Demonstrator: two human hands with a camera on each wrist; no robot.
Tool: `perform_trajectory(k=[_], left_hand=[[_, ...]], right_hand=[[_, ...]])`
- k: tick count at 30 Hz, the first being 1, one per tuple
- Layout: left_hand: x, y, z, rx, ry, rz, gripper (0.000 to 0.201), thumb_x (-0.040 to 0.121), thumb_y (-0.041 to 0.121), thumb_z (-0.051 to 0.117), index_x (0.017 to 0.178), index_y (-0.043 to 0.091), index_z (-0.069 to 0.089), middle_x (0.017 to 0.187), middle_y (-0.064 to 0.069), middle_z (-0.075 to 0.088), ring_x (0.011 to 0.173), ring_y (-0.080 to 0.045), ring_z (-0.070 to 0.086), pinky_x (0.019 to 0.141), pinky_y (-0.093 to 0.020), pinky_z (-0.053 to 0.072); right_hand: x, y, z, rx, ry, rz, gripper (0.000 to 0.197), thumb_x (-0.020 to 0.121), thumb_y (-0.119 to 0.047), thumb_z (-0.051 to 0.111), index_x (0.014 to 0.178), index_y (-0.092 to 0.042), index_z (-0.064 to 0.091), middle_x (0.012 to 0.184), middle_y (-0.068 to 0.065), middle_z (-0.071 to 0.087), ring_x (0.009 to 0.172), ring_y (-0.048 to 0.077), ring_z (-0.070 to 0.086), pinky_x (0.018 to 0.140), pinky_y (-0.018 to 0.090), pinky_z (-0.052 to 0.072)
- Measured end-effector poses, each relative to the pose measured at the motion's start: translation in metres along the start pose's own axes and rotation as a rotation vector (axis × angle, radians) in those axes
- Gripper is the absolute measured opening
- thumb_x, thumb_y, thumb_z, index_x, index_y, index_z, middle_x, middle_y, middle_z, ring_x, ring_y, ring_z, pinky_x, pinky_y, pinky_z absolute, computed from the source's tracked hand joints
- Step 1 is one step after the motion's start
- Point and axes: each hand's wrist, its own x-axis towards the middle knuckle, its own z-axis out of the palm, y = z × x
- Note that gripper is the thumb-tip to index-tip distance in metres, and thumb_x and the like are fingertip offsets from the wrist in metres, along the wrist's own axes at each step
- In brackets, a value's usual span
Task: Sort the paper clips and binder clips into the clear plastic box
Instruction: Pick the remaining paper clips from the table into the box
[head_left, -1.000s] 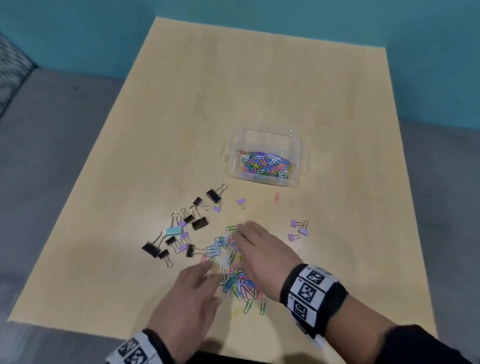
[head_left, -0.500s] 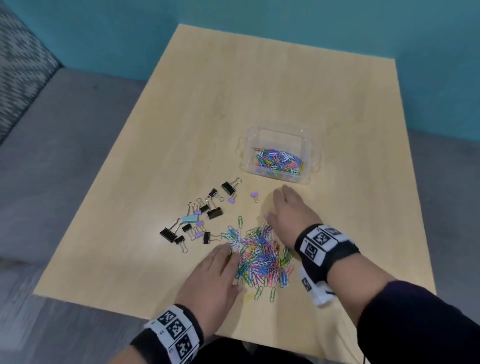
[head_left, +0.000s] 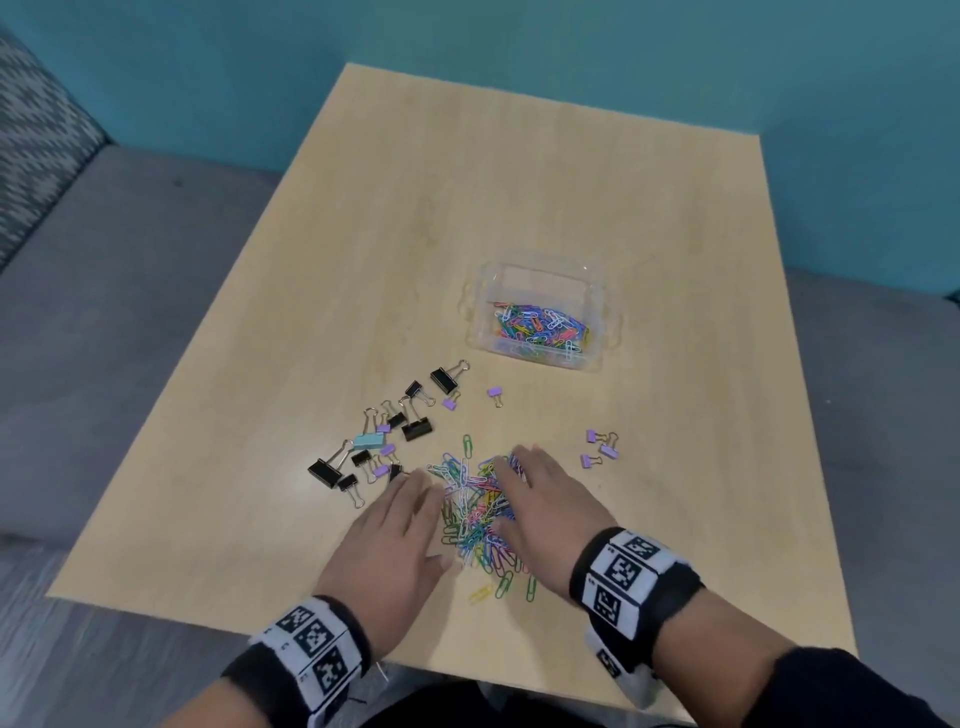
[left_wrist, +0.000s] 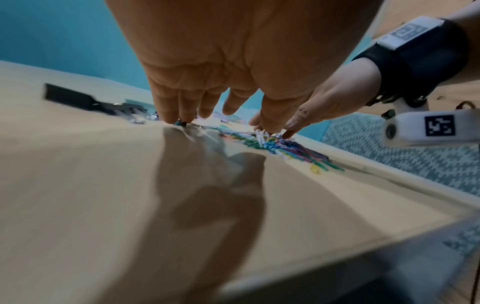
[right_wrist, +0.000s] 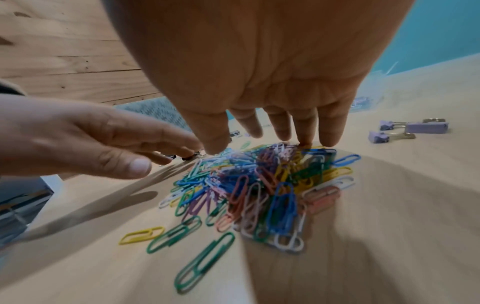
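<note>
A heap of coloured paper clips (head_left: 475, 512) (right_wrist: 259, 185) lies near the table's front edge, between my two hands. My left hand (head_left: 395, 525) (left_wrist: 207, 115) rests fingers-down on the heap's left side, fingers nearly straight. My right hand (head_left: 540, 499) (right_wrist: 272, 142) lies over the right side, fingertips touching the far clips. Neither hand holds a clip. Black, purple and one light-blue binder clips (head_left: 395, 431) are scattered left of the heap. The clear plastic box (head_left: 540, 312) stands further back with paper clips inside.
Three purple binder clips (head_left: 600, 447) (right_wrist: 405, 129) lie right of the heap. A few stray clips (head_left: 498, 587) sit close to the front table edge. Grey floor surrounds the wooden table (head_left: 519, 182); a teal wall is behind.
My right hand has come back from beyond the heap and now lies on its right side. My left hand has slid forward onto the left side. The heap looks more bunched together.
</note>
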Motion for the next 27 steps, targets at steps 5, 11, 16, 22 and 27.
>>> perform_trajectory(k=[5,11,16,22,27], left_hand=[[0.003,-0.009,-0.006,0.018,0.001,-0.055,0.062,0.087,0.043,0.042,0.138,0.008,0.039,0.143,-0.018,0.044,0.131,-0.036,0.042,0.106,-0.048,0.039],[0.036,0.014,-0.010,-0.097,0.071,-0.005,0.051,0.094,0.022,0.033,0.140,0.000,0.040,0.145,-0.019,0.041,0.133,-0.030,0.042,0.111,-0.036,0.027],[0.035,0.014,-0.009,-0.110,0.040,0.150,0.053,0.096,0.038,0.028,0.126,0.006,0.057,0.126,-0.010,0.061,0.118,-0.025,0.058,0.100,-0.037,0.042],[0.007,0.017,-0.005,-0.081,-0.075,0.022,0.112,0.061,0.080,0.052,0.148,0.019,0.019,0.151,-0.009,0.029,0.128,-0.026,0.034,0.100,-0.043,0.044],[0.037,0.035,0.003,-0.067,-0.048,-0.012,0.105,0.061,0.061,0.073,0.144,0.019,0.024,0.141,-0.008,0.037,0.118,-0.029,0.040,0.094,-0.044,0.047]], right_hand=[[0.022,-0.009,0.001,-0.065,0.029,-0.050,0.065,0.096,-0.035,0.043,0.148,-0.014,0.010,0.157,0.009,0.009,0.144,0.033,0.006,0.113,0.047,0.022],[0.030,-0.015,0.013,-0.159,-0.039,-0.180,0.073,0.088,-0.015,0.047,0.150,-0.009,0.009,0.159,0.008,0.007,0.146,0.030,0.001,0.115,0.049,0.017],[-0.012,0.014,0.016,0.031,0.193,-0.221,0.050,0.080,-0.007,0.058,0.129,-0.006,0.051,0.131,0.011,0.053,0.124,0.035,0.047,0.101,0.044,0.044],[-0.057,0.035,0.019,0.124,0.053,0.202,0.098,0.076,-0.058,0.063,0.148,-0.031,0.003,0.142,-0.001,0.020,0.121,0.024,0.031,0.095,0.035,0.042],[-0.025,0.013,0.026,0.032,0.101,0.200,0.098,0.070,-0.059,0.067,0.148,-0.025,0.017,0.135,0.004,0.034,0.111,0.028,0.039,0.087,0.040,0.045]])
